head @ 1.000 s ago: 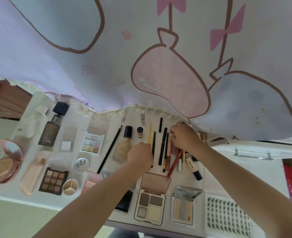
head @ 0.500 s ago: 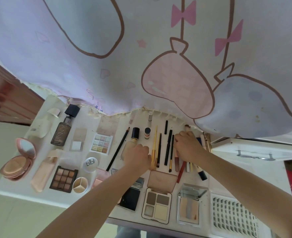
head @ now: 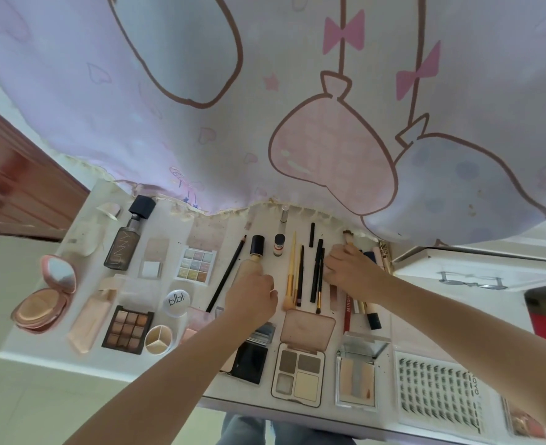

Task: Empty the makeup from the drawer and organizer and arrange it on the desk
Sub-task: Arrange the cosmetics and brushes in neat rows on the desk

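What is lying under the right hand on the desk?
Under the right hand lie slim sticks: a red pencil, a dark-capped tube and a small brush poking out beyond the fingers. Their middle parts are covered, so I cannot tell which one the hand holds.

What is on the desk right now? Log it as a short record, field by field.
surface: white desk, cartoon-print curtain hanging over its far edge
left hand: left hand curled beside the foundation bottle; whether it grips is unclear
right hand: right hand on the row of pencils and brushes, at a small brush
left side: pink compact, UNNY bottle, brown eyeshadow palette
front edge: four-pan palette, false lash tray
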Motion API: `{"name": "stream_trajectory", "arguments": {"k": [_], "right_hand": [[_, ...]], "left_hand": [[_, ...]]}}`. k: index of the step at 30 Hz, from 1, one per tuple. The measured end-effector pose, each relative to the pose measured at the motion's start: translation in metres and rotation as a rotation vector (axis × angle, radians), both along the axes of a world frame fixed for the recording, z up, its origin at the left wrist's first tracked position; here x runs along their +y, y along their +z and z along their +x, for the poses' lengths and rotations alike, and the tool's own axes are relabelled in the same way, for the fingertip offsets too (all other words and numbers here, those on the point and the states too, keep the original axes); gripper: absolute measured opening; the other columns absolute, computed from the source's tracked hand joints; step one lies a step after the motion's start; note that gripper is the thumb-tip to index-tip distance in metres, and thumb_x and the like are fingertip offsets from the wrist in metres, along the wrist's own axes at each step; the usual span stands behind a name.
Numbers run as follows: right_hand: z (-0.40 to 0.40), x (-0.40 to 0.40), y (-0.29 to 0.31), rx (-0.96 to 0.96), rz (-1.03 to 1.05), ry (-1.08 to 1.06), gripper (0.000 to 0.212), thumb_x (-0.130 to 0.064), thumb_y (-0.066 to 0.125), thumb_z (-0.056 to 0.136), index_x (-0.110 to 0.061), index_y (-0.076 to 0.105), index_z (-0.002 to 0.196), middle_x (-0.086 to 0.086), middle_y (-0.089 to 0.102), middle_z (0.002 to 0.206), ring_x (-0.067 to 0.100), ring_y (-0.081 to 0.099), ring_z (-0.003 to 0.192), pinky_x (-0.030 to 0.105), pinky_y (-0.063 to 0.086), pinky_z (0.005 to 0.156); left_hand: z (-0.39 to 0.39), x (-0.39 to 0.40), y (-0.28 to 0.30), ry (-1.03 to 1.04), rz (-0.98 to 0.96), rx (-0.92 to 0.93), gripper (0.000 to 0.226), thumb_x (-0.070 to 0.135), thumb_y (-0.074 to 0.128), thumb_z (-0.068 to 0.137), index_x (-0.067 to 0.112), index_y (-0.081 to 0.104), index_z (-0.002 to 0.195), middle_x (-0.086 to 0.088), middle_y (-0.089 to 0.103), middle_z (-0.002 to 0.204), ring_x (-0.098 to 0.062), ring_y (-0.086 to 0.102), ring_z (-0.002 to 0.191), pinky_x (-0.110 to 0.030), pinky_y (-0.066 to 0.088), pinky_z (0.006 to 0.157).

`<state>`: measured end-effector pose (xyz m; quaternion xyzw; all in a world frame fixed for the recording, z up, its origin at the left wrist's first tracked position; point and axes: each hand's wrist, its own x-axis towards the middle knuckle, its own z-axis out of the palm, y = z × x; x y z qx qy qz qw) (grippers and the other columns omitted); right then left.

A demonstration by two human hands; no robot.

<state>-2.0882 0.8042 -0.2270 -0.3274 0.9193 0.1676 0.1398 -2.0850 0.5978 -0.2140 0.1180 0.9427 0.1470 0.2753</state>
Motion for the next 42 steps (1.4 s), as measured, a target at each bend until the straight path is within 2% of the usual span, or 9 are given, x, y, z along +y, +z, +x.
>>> {"name": "stream_trajectory", "arguments": {"k": [2,5,8,13,20,25,30,37,42], "right_hand": [[0.002,0.002,0.011,0.015,-0.077,-0.071,0.037,-0.024,0.091,0.032,-0.024,0.071,0.063,-0.006,0.066,0.074,0.016,0.065,0.079,0.028,0.052,0.069],[0.006,0.008,0.026,-0.051,-0.181,-0.219,0.018,-0.023,0.067,0.078,-0.020,0.065,0.096,-0.004,0.062,0.105,0.017,0.054,0.107,0.034,0.039,0.094],[0.016,0.007,0.042,-0.160,-0.531,-0.566,0.018,-0.024,0.046,0.092,-0.016,0.060,0.100,-0.005,0.064,0.095,0.012,0.056,0.090,0.024,0.038,0.093],[0.024,-0.008,0.073,-0.367,-1.408,-1.127,0.018,-0.003,0.059,0.083,-0.020,0.055,0.082,-0.006,0.064,0.081,0.012,0.061,0.073,0.017,0.047,0.064],[0.028,-0.018,0.094,-0.576,-2.063,-1.106,0.059,-0.023,0.091,0.033,-0.002,0.057,0.076,0.013,0.067,0.067,0.020,0.068,0.057,0.023,0.055,0.049],[0.032,-0.023,0.102,-0.644,-2.013,-1.084,0.072,-0.031,0.093,0.020,0.004,0.062,0.076,0.012,0.067,0.063,0.018,0.067,0.057,0.021,0.055,0.051],[0.031,-0.024,0.124,-0.521,-1.874,-1.174,0.010,-0.010,0.061,0.081,0.000,0.061,0.081,0.001,0.054,0.046,0.009,0.044,0.038,0.017,0.036,0.037],[0.028,-0.039,0.146,-0.365,-1.622,-1.125,0.021,-0.014,0.050,0.091,-0.004,0.054,0.073,-0.006,0.046,0.038,0.006,0.030,0.032,0.016,0.023,0.035],[0.027,-0.046,0.160,-0.356,-1.686,-1.119,0.028,-0.012,0.041,0.095,-0.004,0.051,0.071,-0.009,0.032,0.035,0.003,0.024,0.030,0.014,0.021,0.034]], "left_hand": [[0.001,0.000,0.001,-0.020,0.013,0.002,0.030,0.027,0.037,0.097,0.014,0.053,0.118,-0.004,0.056,0.116,-0.017,0.056,0.102,-0.026,0.046,0.091],[0.001,0.002,0.004,-0.035,0.060,-0.022,0.030,0.029,0.039,0.096,0.018,0.055,0.118,-0.003,0.059,0.114,-0.017,0.058,0.101,-0.030,0.049,0.092],[-0.003,0.004,0.011,0.006,0.168,-0.071,0.027,0.029,0.044,0.094,0.023,0.060,0.115,0.002,0.063,0.111,-0.014,0.060,0.098,-0.033,0.051,0.091],[-0.010,0.008,0.039,0.054,0.412,-0.084,0.029,0.023,0.047,0.094,0.015,0.057,0.120,0.003,0.060,0.112,-0.005,0.052,0.097,-0.017,0.040,0.090],[-0.015,0.006,0.068,0.034,0.640,-0.012,0.028,0.023,0.061,0.086,0.013,0.059,0.112,0.015,0.057,0.087,0.002,0.053,0.079,0.000,0.042,0.066],[-0.015,-0.001,0.087,-0.027,0.671,0.122,0.020,0.022,0.062,0.085,0.018,0.062,0.105,0.015,0.057,0.080,0.002,0.054,0.074,-0.009,0.045,0.072],[-0.022,-0.010,0.107,-0.178,0.589,0.205,0.022,0.018,0.053,0.091,0.009,0.064,0.108,0.001,0.060,0.087,-0.010,0.054,0.079,-0.013,0.043,0.071],[-0.028,-0.018,0.114,-0.319,0.521,0.434,0.023,0.025,0.054,0.090,0.011,0.061,0.108,0.015,0.037,0.074,0.002,0.038,0.067,-0.007,0.034,0.065],[-0.022,-0.021,0.130,-0.505,0.259,0.666,0.055,0.038,0.018,0.099,0.011,0.065,0.087,0.007,0.058,0.065,-0.007,0.053,0.047,-0.010,0.042,0.044]]}}
